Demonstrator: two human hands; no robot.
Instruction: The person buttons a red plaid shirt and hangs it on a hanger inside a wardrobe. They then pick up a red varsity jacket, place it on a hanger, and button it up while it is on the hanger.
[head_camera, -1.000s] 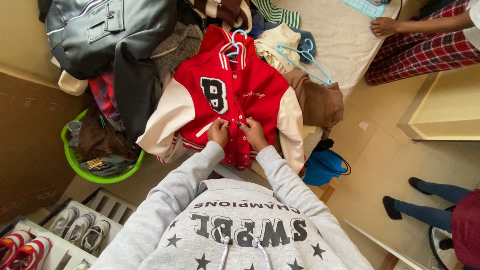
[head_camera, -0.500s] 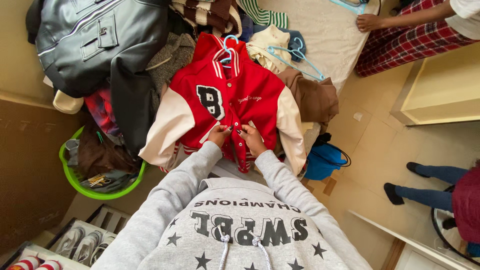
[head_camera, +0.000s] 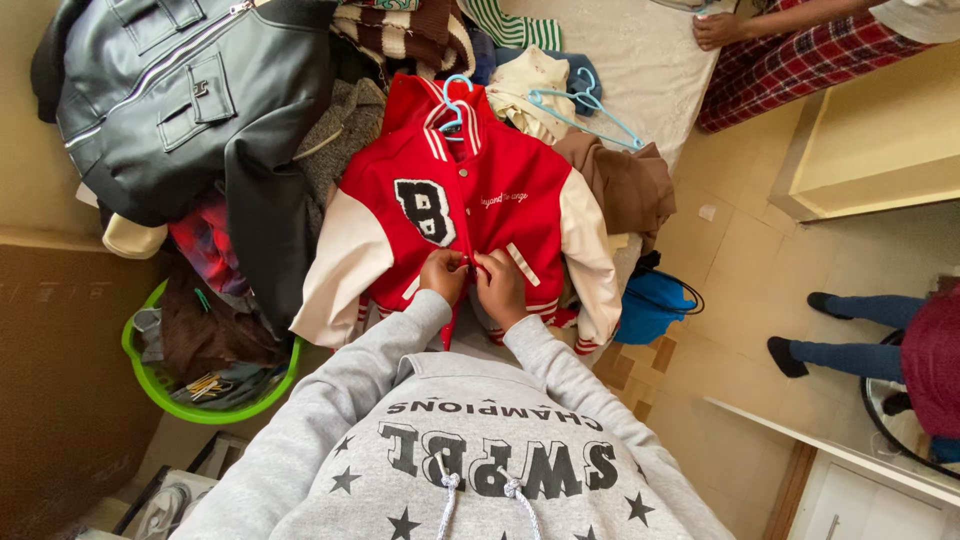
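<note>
Left hand (head_camera: 442, 275) and right hand (head_camera: 497, 283) pinched side by side on the front closure of a red varsity jacket (head_camera: 500, 215), fingertips almost touching at the snap line, each closed on a fold of the red cloth. Spread flat on the bed edge with its cream sleeves (head_camera: 338, 265) splayed to either side of the grip, collar farthest from the hands and threaded on a pale blue hanger (head_camera: 456, 100). Just above the left hand, a large black-and-white letter patch (head_camera: 425, 211) on the chest. Beyond the collar, a heap of folded knitwear in brown and cream stripes (head_camera: 415, 30) and a second blue hanger (head_camera: 590, 105) lying on a cream garment. To the right of the grip, a crumpled brown garment (head_camera: 630, 185), and lower beside it a blue bag (head_camera: 652, 305) on the tiled floor. To the left of the grip, a black leather jacket (head_camera: 190, 100) draped over grey and red clothes, with a green laundry basket (head_camera: 160, 385) full of dark items below it. Far upper right, another person's hand (head_camera: 715, 28) resting on the mattress beside red plaid trousers. At the right edge, legs in blue jeans and dark shoes (head_camera: 845, 330), well apart from the grip. Nearest the camera, grey sweatshirt sleeves (head_camera: 370, 370) leading up to both hands.
</note>
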